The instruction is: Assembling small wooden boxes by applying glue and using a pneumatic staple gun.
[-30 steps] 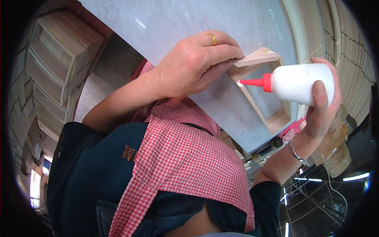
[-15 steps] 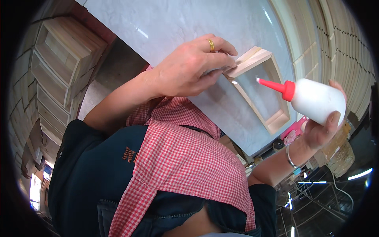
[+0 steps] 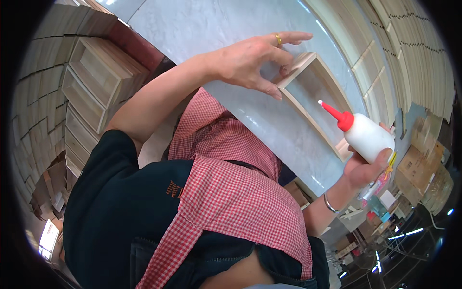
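My right hand (image 3: 365,168) is wrapped round the lower end of a white glue bottle (image 3: 368,137) with a red pointed nozzle. The bottle is tilted, its tip pointing up and left above a rectangular wooden frame (image 3: 308,118). That frame, made of thin pale slats, lies on a grey marbled tabletop (image 3: 269,130). At the frame's left corner is my left hand (image 3: 257,60), its fingers spread and the forefinger stretched out. Its thumb and a bent finger are at the corner; whether they press on the wood I cannot tell. The hand wears a gold ring.
Wooden frames or trays (image 3: 96,72) are stacked at the left, beside the table. More long wooden pieces (image 3: 414,53) stand in rows along the far right. Cardboard boxes (image 3: 418,161) and clutter lie beyond my right hand.
My left hand's fingers have spread from a bunched pose at the frame's corner. The glue bottle has moved left and slightly down, and its nozzle points more steeply upward. The view has shifted.
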### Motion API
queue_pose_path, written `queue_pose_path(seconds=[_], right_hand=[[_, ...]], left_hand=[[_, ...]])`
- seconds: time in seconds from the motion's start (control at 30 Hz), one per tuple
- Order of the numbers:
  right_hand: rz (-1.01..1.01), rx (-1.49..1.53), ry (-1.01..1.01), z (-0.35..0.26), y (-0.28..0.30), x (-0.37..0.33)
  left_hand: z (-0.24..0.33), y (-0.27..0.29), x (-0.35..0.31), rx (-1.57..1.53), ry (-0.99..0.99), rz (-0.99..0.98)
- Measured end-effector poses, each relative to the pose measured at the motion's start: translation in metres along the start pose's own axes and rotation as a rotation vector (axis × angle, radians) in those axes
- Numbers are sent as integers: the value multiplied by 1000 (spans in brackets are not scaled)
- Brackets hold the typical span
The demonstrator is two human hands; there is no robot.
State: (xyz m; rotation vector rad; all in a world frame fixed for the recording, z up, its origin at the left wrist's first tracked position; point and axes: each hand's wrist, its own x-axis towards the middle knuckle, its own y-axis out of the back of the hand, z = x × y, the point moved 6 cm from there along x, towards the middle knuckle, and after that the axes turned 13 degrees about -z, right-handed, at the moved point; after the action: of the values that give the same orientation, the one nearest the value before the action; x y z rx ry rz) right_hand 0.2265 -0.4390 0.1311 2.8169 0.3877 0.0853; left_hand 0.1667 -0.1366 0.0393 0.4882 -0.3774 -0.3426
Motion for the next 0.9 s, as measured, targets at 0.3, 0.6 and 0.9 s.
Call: queue_pose_path(seconds=[0.3,0.6,0.9], right_hand=[[-39,140,-24,12,-25,-12],[-29,-66,181,19,-36,-23],[-92,-201,251,13,-46,-28]], left_hand=[[-2,-5,13,-21,-16,-145],[-3,-8,22,-79,0,-163],[-11,-9,24,-51,-14,-128]])
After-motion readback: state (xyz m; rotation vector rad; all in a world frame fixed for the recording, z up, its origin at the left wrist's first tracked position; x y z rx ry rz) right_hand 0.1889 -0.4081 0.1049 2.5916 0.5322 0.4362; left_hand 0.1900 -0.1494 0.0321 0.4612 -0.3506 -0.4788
